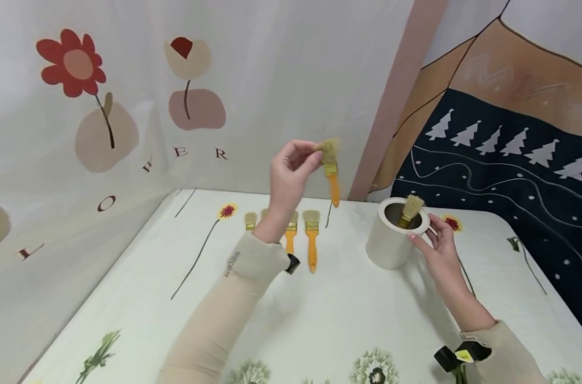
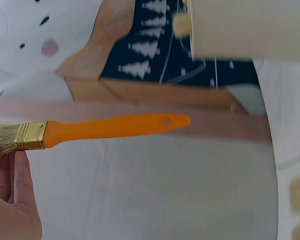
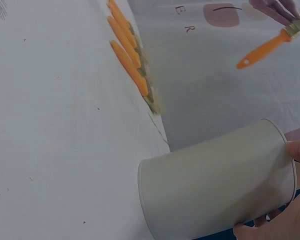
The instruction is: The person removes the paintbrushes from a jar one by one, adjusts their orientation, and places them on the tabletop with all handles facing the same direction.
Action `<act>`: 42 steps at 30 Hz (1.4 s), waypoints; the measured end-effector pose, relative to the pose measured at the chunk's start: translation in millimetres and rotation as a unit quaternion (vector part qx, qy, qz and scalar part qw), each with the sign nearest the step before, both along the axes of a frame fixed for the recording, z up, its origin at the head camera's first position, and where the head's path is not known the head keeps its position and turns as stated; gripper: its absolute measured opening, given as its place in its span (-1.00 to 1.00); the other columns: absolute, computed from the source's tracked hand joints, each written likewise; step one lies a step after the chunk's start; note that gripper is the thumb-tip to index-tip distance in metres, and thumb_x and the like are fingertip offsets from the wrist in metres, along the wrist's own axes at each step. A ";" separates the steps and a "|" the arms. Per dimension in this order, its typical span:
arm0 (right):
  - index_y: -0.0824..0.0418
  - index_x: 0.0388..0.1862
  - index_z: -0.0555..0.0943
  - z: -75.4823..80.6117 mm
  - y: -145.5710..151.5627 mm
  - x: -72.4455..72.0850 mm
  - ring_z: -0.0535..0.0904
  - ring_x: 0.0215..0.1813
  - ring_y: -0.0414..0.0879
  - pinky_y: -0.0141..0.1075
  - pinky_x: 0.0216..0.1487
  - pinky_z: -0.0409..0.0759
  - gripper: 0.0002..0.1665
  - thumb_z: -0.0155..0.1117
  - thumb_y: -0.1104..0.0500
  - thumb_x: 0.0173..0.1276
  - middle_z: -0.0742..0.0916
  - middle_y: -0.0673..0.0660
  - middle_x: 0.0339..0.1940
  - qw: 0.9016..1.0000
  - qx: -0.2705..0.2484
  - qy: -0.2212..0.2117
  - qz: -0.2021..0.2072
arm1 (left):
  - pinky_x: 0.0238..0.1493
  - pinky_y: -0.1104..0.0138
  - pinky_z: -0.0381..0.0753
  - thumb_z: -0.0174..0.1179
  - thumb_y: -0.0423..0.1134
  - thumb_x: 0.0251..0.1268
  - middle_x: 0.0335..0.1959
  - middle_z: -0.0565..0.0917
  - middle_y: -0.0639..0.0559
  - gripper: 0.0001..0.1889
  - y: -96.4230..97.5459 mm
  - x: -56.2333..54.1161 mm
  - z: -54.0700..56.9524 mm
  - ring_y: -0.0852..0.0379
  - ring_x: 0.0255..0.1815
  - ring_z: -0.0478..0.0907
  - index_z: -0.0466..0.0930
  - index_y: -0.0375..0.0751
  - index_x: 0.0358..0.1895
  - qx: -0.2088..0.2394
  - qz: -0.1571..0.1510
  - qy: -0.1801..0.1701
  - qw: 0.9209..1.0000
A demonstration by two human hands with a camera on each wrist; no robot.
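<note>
My left hand (image 1: 293, 173) pinches a paintbrush (image 1: 334, 184) by its bristles, with the orange handle hanging down, above the back of the table. In the left wrist view the whole orange handle (image 2: 115, 127) and gold ferrule show, and the fingers are at the bristles. My right hand (image 1: 441, 256) holds a cream-coloured can (image 1: 389, 245) by its rim and handle at the right. Another paintbrush (image 1: 411, 210) stands in the can, bristles up, its handle hidden inside. In the right wrist view the can's side (image 3: 215, 185) fills the lower part, thumb at the rim.
Several more paintbrushes (image 1: 312, 240) lie in a row on the flower-print table cover (image 1: 339, 314), bristles toward the back, partly behind my left wrist. A printed curtain (image 1: 281, 69) hangs behind the table, with a dark tree-patterned part (image 1: 502, 170) at the right.
</note>
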State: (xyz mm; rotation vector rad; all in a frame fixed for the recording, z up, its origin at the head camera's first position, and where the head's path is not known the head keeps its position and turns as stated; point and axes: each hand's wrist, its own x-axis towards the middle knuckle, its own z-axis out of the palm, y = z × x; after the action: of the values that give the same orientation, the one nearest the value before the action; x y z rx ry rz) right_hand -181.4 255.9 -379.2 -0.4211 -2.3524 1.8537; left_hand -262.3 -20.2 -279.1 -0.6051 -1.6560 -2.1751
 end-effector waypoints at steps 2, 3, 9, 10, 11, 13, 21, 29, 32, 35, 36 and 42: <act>0.01 0.64 -0.19 0.7 0.6 -0.1 -0.06 0.69 -0.02 -0.09 0.65 0.09 -0.06 0.15 0.04 0.53 -0.02 0.06 0.70 1.000 -0.001 0.000 -0.002 | 0.00 0.27 0.77 0.25 -0.48 0.31 -0.31 0.71 0.18 -0.91 -15.3 -2.5 0.5 0.25 -0.23 0.68 0.59 -0.34 -0.16 0.003 0.012 -0.010 1.000; 0.01 0.64 -0.18 1.0 0.5 -0.2 -0.06 0.69 -0.02 -0.10 0.65 0.09 -0.06 0.15 0.04 0.53 -0.02 0.05 0.70 1.000 -0.002 0.000 -0.003 | 0.01 0.27 0.77 0.25 -0.48 0.32 -0.30 0.72 0.19 -0.91 -23.5 -3.4 0.4 0.25 -0.22 0.69 0.59 -0.28 -0.17 0.003 0.020 -0.016 1.000; 0.01 0.64 -0.19 1.4 -1.5 -0.3 -0.06 0.69 -0.03 -0.09 0.65 0.08 -0.05 0.15 0.04 0.53 -0.03 0.04 0.70 1.000 -0.004 -0.004 0.002 | -0.02 0.37 0.76 0.23 -0.44 0.35 -0.26 0.73 0.15 -0.85 -72.8 -6.7 -7.1 0.24 -0.20 0.70 0.57 -0.07 -0.21 0.001 0.054 -0.054 0.997; 0.01 0.64 -0.20 1.5 -1.4 -0.2 -0.06 0.69 -0.03 -0.08 0.65 0.08 -0.05 0.15 0.03 0.53 -0.03 0.04 0.70 1.000 -0.002 -0.005 0.002 | -0.03 0.38 0.75 0.23 -0.43 0.36 -0.26 0.73 0.15 -0.86 -80.0 -7.1 -8.8 0.24 -0.20 0.71 0.58 -0.06 -0.22 -0.001 0.059 -0.059 0.997; 0.01 0.64 -0.20 1.6 -1.0 -0.3 -0.07 0.69 -0.03 -0.08 0.65 0.08 -0.05 0.15 0.02 0.53 -0.03 0.03 0.70 1.000 -0.001 -0.005 0.001 | -0.03 0.38 0.75 0.23 -0.41 0.37 -0.25 0.73 0.14 -0.87 -86.9 -7.6 -10.3 0.24 -0.20 0.71 0.58 -0.06 -0.21 -0.003 0.066 -0.063 0.996; 0.00 0.64 -0.19 2.0 -0.4 -0.7 -0.07 0.69 -0.03 -0.07 0.66 0.08 -0.05 0.15 0.02 0.52 -0.03 0.03 0.70 1.000 0.000 -0.004 0.002 | -0.03 0.40 0.75 0.23 -0.38 0.38 -0.24 0.72 0.14 -0.89 -100.2 -8.3 -13.2 0.24 -0.19 0.71 0.57 -0.04 -0.21 -0.011 0.080 -0.075 0.994; -0.02 0.64 -0.21 3.0 2.3 -1.6 -0.07 0.69 -0.04 -0.09 0.65 0.10 -0.04 0.15 0.03 0.52 -0.04 0.03 0.70 1.000 0.002 -0.010 -0.002 | -0.02 0.53 0.70 0.24 -0.24 0.40 -0.15 0.65 0.14 -0.92 -138.6 -8.3 -22.3 0.27 -0.12 0.68 0.53 -0.02 -0.15 -0.051 0.084 -0.141 0.985; -0.01 0.64 -0.18 2.0 -2.2 -0.2 -0.05 0.69 -0.04 -0.10 0.65 0.09 -0.06 0.15 0.05 0.53 -0.03 0.02 0.70 1.000 -0.001 -0.015 -0.010 | -0.06 0.55 0.70 0.24 -0.23 0.40 -0.15 0.64 0.17 -0.91 -165.9 -10.3 -35.0 0.32 -0.16 0.67 0.53 -0.01 -0.14 -0.069 0.091 -0.185 0.976; 0.01 0.64 -0.18 2.2 -3.3 0.2 -0.05 0.69 -0.03 -0.10 0.65 0.10 -0.07 0.14 0.07 0.53 -0.02 0.03 0.70 1.000 -0.002 -0.012 -0.008 | -0.08 0.56 0.69 0.24 -0.22 0.40 -0.17 0.65 0.19 -0.91 -176.1 -13.1 -42.6 0.34 -0.17 0.67 0.53 -0.01 -0.14 -0.073 0.100 -0.206 0.971; 0.03 0.64 -0.17 2.2 -4.0 0.3 -0.04 0.69 -0.03 -0.10 0.64 0.11 -0.08 0.14 0.07 0.53 -0.01 0.04 0.70 1.000 -0.003 -0.007 -0.004 | -0.11 0.58 0.70 0.23 -0.23 0.41 -0.20 0.65 0.21 -0.91 -185.0 -16.9 -51.1 0.35 -0.20 0.66 0.52 -0.01 -0.14 -0.073 0.112 -0.226 0.965; 0.03 0.64 -0.17 2.1 -4.0 0.2 -0.04 0.69 -0.03 -0.10 0.64 0.11 -0.08 0.13 0.08 0.53 -0.01 0.05 0.70 1.000 -0.002 -0.005 -0.003 | -0.11 0.58 0.69 0.23 -0.23 0.41 -0.21 0.65 0.22 -0.91 -187.1 -18.0 -53.6 0.35 -0.21 0.65 0.52 -0.02 -0.13 -0.076 0.116 -0.232 0.963; 0.04 0.64 -0.18 1.7 -1.1 0.7 -0.04 0.69 -0.04 -0.10 0.65 0.10 -0.07 0.14 0.07 0.54 0.00 0.05 0.70 1.000 -0.001 -0.001 -0.003 | -0.13 0.60 0.69 0.22 -0.22 0.42 -0.27 0.65 0.28 -0.93 -195.4 -29.4 -70.0 0.40 -0.26 0.65 0.53 0.02 -0.14 -0.104 0.144 -0.268 0.947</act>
State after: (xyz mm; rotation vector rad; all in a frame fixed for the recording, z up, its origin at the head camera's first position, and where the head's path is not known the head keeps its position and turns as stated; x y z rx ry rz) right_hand -180.7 254.8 -377.5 -0.4295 -2.3485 1.8548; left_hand -291.8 -215.6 -349.1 0.2068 -2.1008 -2.0696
